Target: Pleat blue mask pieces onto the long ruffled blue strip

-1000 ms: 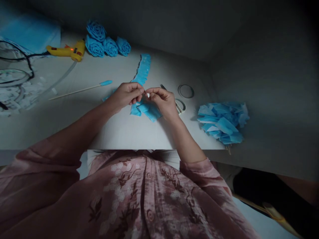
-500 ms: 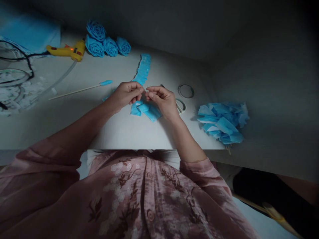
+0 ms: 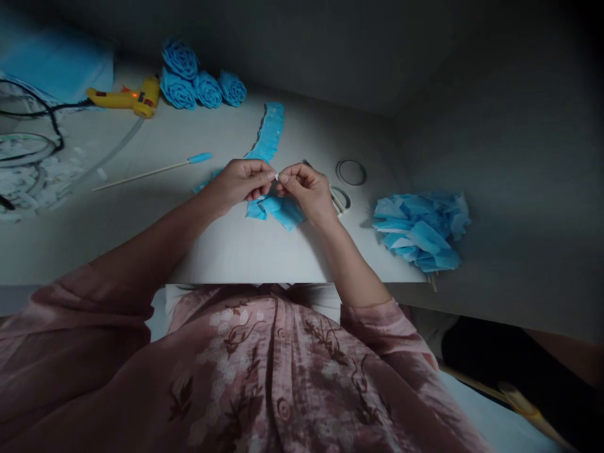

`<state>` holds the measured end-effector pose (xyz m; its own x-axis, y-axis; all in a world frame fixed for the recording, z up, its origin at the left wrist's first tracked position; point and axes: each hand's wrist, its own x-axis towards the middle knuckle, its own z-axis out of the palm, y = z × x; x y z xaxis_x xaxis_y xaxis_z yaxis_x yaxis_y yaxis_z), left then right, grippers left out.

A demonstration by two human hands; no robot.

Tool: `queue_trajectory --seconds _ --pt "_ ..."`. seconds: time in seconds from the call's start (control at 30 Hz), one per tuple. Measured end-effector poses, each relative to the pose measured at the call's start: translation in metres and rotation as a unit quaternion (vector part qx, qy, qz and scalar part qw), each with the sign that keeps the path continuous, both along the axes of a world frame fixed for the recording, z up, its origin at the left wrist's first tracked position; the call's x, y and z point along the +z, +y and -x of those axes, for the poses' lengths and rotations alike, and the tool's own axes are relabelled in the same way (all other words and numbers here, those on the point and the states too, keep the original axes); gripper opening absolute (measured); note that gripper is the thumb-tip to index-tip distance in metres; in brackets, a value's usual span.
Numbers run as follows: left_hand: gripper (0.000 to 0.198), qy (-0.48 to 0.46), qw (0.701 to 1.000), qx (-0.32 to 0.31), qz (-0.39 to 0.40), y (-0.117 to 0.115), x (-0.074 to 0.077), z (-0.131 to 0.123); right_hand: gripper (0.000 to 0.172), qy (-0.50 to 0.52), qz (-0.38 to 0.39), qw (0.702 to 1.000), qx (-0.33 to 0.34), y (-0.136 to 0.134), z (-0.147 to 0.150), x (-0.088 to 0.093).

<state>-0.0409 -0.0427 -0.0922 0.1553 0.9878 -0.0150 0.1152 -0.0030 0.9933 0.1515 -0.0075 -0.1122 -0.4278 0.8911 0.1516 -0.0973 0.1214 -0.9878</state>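
Observation:
My left hand (image 3: 245,184) and my right hand (image 3: 306,189) meet just above the table, thumbs and forefingers pinched. Between the fingertips shows a tiny white scrap (image 3: 276,177), too small to name for certain; both hands seem to grip it. Behind them a pleated blue strip (image 3: 270,131) runs away across the tabletop. Under and in front of the hands lie more blue pieces (image 3: 289,214), partly covered by my fingers. Beside my right wrist, what looks like a pair of scissors with pale handles (image 3: 348,202) is half hidden.
A thin stick with a blue tip (image 3: 200,158) lies left. Farther back are a yellow glue gun (image 3: 123,99), its light glowing, and several blue paper roses (image 3: 208,89). White scraps (image 3: 38,189) and a cable litter the left. At right are a thin ring (image 3: 352,172) and a blue bundle (image 3: 419,233).
My fingertips have come slightly lower, and the white scrap between them shows more clearly. Objects on the table stay where they were.

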Motion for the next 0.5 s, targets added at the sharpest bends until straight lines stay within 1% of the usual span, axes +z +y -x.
queue_trajectory --seconds 0.1,0.23,0.37,0.5 --pt "0.016 -0.007 1.0 -0.002 0.016 0.0009 -0.0034 -0.0008 0.054 0.002 -0.008 1.0 0.004 -0.0001 0.0004 0.0002" --pt "0.016 -0.005 1.0 -0.004 0.014 0.0028 -0.0079 0.0 0.055 0.01 -0.002 1.0 0.012 0.0011 0.0008 -0.0015" --pt "0.019 0.018 1.0 -0.013 -0.004 0.0034 -0.009 0.0014 0.063 0.016 0.044 0.998 0.036 0.0031 -0.0002 -0.0028" --pt "0.017 0.009 1.0 -0.018 -0.005 0.0028 -0.0086 0.0016 0.065 0.023 0.084 0.994 0.072 0.0034 -0.0027 -0.002"
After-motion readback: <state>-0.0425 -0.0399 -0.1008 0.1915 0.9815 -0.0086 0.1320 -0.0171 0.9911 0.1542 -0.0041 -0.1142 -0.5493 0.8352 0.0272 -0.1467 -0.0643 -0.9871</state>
